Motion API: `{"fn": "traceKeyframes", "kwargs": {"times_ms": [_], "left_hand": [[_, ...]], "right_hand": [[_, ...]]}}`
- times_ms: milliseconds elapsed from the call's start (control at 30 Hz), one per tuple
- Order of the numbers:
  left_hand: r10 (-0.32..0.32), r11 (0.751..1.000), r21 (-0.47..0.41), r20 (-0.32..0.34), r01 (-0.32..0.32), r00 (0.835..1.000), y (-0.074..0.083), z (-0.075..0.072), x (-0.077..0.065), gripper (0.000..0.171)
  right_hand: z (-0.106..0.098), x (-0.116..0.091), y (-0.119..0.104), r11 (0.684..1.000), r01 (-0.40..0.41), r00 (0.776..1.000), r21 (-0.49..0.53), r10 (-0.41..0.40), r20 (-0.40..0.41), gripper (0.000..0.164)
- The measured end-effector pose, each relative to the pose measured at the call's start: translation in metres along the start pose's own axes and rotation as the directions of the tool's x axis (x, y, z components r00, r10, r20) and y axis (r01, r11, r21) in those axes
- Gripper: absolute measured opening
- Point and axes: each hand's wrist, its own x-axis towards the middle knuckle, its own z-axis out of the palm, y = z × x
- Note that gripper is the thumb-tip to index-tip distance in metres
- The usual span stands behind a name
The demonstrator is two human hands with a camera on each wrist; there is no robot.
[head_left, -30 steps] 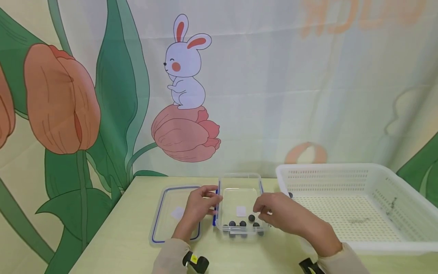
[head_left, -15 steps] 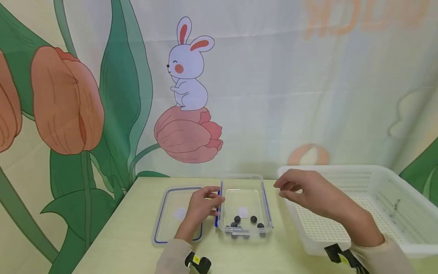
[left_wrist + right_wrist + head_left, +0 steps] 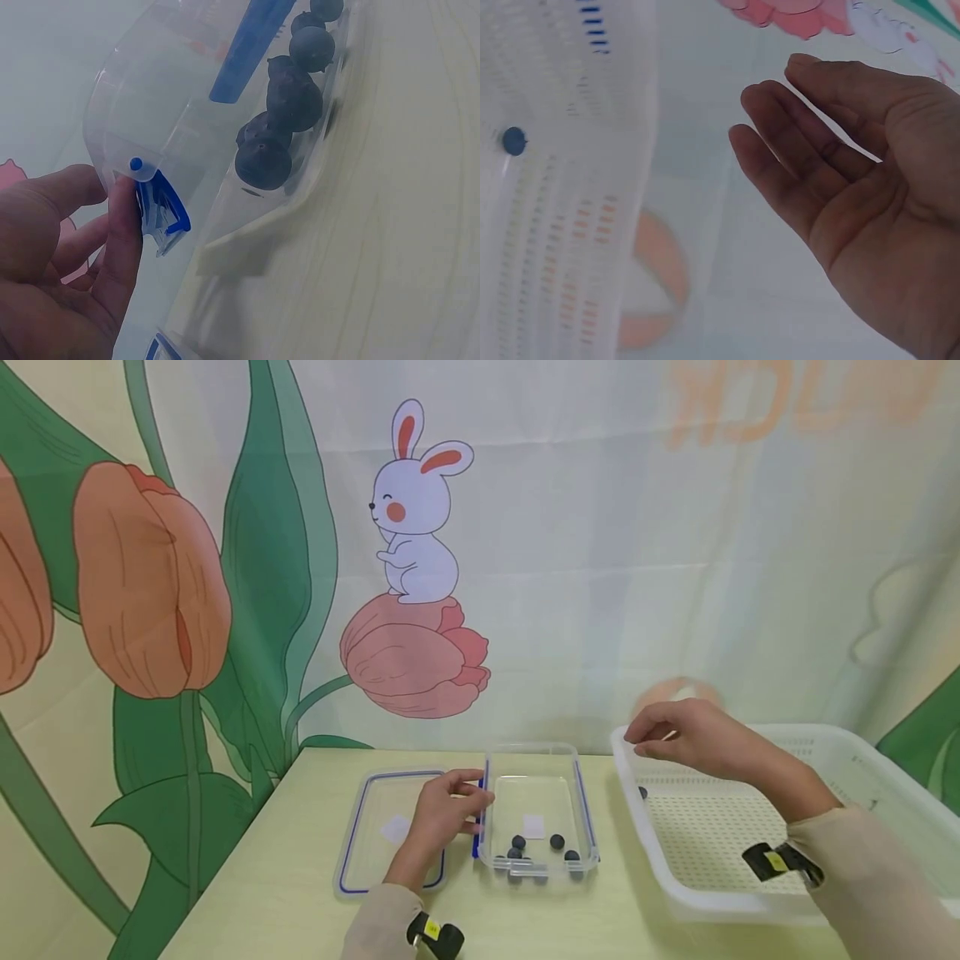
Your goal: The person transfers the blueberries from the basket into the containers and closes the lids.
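Observation:
My left hand [image 3: 444, 812] holds the left wall of a clear plastic food container [image 3: 534, 778] near its blue side clip [image 3: 163, 202], thumb and fingers at the wall. Several dark blueberries [image 3: 557, 842] lie toward the container's near end; the left wrist view shows some of them clustered [image 3: 294, 97] through the clear wall. Above the left back corner of a white plastic basket [image 3: 742, 906] hovers my right hand [image 3: 693, 737], fingers loosely bent and holding nothing. One blueberry [image 3: 642, 792] sits inside the basket against its left side, also visible in the right wrist view.
A clear lid [image 3: 366, 835] with a blue seal lies on the pale table [image 3: 262, 860], left of the container. Behind the table hangs a curtain [image 3: 555, 568] printed with tulips and a rabbit.
My right hand has moved right, from over the container to above the basket. A blueberry more now shows near the container's label. My left hand stays at the container's wall.

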Motion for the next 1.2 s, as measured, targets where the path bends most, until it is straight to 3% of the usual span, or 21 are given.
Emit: {"fn": "traceKeyframes", "kwargs": {"times_ms": [200,567,800,1200], "left_hand": [[-0.001,1.000,-0.017,0.003,0.001,1.000,0.000,0.000,0.001,0.043],[-0.004,1.000,-0.017,-0.002,0.004,1.000,-0.001,0.000,0.001,0.042],[-0.008,1.000,-0.014,-0.002,0.008,1.000,-0.003,0.000,0.002,0.043],[-0.004,1.000,-0.005,-0.007,0.004,1.000,-0.002,0.000,0.001,0.043]], "right_hand": [[0.007,0.007,0.027,1.000,-0.004,1.000,0.023,0.004,0.010,0.013],[0.030,0.011,0.075,0.981,-0.144,0.983,0.127,0.127,0.131,0.010],[0.045,0.008,0.097,0.974,-0.144,0.974,0.176,0.109,0.199,0.010],[0.060,0.009,0.114,0.987,-0.114,0.968,0.112,0.085,0.237,0.011]]}}
